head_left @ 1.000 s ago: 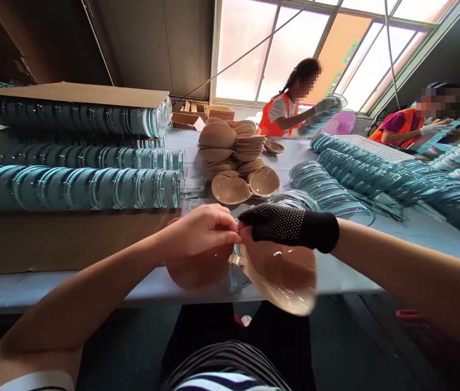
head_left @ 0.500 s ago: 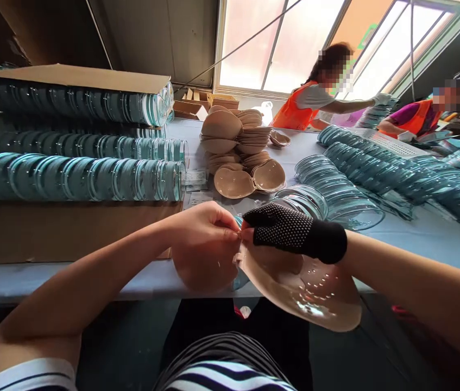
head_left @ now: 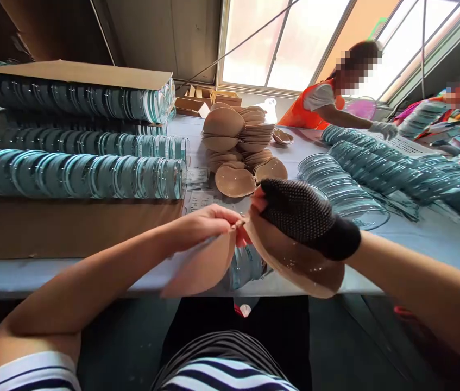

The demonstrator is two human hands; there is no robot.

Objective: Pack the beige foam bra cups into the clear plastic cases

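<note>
While long rows of clear blue-green plastic shells (head_left: pixel 79 176) lie on the pale blue table (head_left: pixel 425 239), the bare left hand (head_left: pixel 205 222) pinches one tan soft cup (head_left: pixel 205 266). The black-gloved right hand (head_left: pixel 295 212) grips the other tan cup (head_left: pixel 295 260) at the table's near edge.

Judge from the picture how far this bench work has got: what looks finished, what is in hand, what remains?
Done: rows of filled clear cases lie on the left. In hand: the left hand and gloved right hand pinch two beige pads together at the middle. Left: a pad pile and empty cases wait behind.
</note>
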